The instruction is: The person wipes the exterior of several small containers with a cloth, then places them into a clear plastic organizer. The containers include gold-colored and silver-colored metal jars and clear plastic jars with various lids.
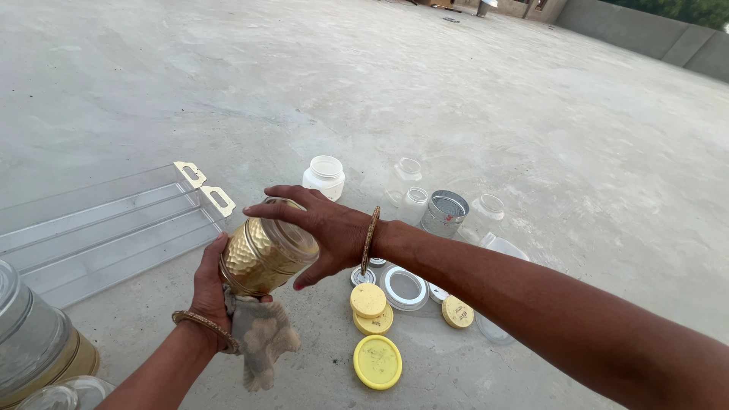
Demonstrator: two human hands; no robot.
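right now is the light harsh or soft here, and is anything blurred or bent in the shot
Head view: light is soft and even, with only faint shadows under the yellow lids; mild sheen on the gold jar held between left hand and right hand; the glass jar at the lower left edge is close, cut off and soft; the right forearm looms large toward the corner from wide-angle stretch.

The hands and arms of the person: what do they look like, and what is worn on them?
Both arms are bare, with no sleeves in view and no gloves. The left hand has a thin golden-brown bangle around its wrist. The right hand has a similar thin bangle at its wrist. Its thumbnail seems painted red. No rings or a watch can be seen.
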